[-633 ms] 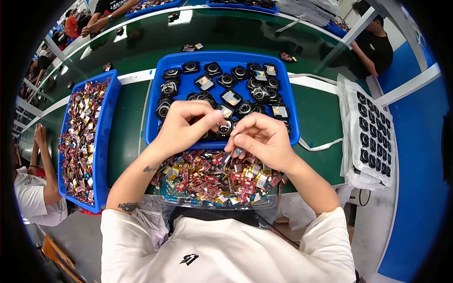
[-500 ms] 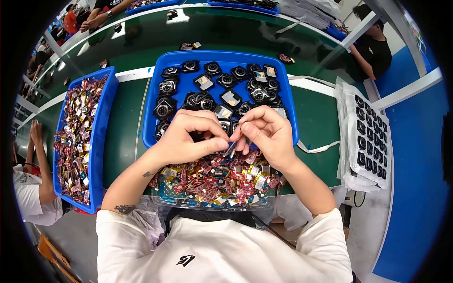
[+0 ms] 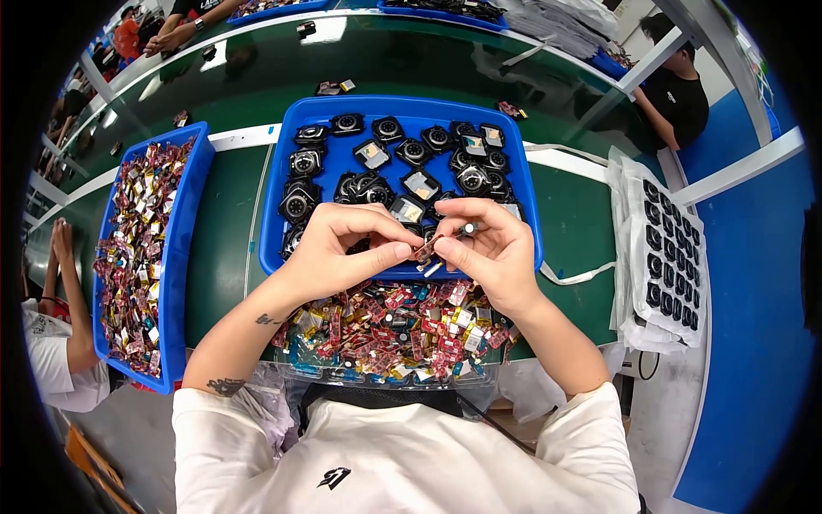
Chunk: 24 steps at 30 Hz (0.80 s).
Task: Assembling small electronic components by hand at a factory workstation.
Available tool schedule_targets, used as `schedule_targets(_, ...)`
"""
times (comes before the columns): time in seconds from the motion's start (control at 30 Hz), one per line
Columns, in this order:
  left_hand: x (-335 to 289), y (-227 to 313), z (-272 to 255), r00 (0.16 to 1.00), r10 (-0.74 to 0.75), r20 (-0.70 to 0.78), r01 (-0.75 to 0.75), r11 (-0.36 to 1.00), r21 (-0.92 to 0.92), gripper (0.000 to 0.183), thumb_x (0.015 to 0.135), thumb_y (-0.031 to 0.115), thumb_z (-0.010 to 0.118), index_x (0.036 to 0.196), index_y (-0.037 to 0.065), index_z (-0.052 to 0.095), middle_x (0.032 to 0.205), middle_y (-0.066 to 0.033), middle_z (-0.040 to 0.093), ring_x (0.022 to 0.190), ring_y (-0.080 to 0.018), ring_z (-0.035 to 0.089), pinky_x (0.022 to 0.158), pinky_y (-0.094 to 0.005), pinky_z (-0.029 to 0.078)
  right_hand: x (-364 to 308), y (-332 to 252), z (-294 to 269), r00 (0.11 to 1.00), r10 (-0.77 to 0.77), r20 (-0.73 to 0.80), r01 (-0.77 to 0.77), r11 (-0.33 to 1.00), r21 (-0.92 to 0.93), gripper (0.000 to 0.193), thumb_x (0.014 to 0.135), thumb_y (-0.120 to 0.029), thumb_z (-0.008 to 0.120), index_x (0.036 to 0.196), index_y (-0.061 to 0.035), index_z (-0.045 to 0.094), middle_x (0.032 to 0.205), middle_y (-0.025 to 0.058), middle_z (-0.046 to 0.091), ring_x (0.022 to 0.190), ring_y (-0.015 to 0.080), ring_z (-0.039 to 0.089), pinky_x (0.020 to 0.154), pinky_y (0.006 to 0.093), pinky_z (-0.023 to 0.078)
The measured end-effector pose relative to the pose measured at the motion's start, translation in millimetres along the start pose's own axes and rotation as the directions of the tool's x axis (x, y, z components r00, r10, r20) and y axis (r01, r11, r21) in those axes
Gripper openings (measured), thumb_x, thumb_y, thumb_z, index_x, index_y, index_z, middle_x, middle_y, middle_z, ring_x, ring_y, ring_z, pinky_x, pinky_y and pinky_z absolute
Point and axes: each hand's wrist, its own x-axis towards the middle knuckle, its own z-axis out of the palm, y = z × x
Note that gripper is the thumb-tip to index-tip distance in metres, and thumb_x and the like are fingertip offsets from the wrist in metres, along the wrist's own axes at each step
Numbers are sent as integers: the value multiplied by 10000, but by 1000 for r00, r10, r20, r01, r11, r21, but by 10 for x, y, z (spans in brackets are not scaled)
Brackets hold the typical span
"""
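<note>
Between my two hands is a small red circuit board [image 3: 426, 250] with thin parts hanging from it. My left hand [image 3: 347, 248] pinches its left side between thumb and forefinger. The thumb and fingers of my right hand [image 3: 495, 257] grip the other side, and a small round-ended cylinder [image 3: 468, 229] shows among those fingers. Just below lies a heap of similar red boards with yellow and white pieces [image 3: 394, 330] in a clear tray [image 3: 377, 379]. Behind my hands, a blue tray [image 3: 402, 104] holds many black watch-like cases [image 3: 413, 152], some showing pale inner faces.
A long blue bin [image 3: 175, 283] full of similar boards stands at the left. On the right is a white tray [image 3: 629, 283] with rows of black cases. The green belt [image 3: 411, 56] beyond carries scattered small parts. Other people sit at the left and far right.
My right fingers have spread and turned, bringing the small cylinder into sight. The red board shows more plainly between my hands. Loose parts on the far belt have shifted left.
</note>
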Motion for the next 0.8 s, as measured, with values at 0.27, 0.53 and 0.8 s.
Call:
schedule_targets(0.27, -35, -73, 11, 993, -56, -109, 83, 962, 262, 101, 815, 105, 700, 851, 12, 683, 769, -7, 614, 642, -52, 487, 586, -209, 401, -28, 83, 63, 984, -112, -135, 105, 993, -63, 221, 828, 53, 651, 1041, 40, 593, 944, 80, 600, 840, 116, 609, 672, 229, 556)
schedule_targets(0.53, 10, -60, 37, 984, 163, -73, -126, 925, 359, 190, 758, 90, 741, 911, 40, 640, 808, 6, 596, 634, -50, 436, 574, -207, 369, -28, 84, 106, 994, -113, -6, 113, 993, 39, 190, 815, 78, 649, 996, 53, 596, 1007, 108, 606, 905, 148, 614, 759, 261, 560)
schedule_targets(0.8, -32, -69, 87, 988, 100, -119, -91, 993, 76, 146, 793, 7, 682, 796, 25, 537, 895, -77, 643, 762, -74, 547, 673, -224, 430, -2, 53, -29, 989, -145, -23, 141, 979, -145, 169, 820, 92, 620, 988, 83, 630, 1034, 146, 567, 853, 181, 624, 762, 289, 565)
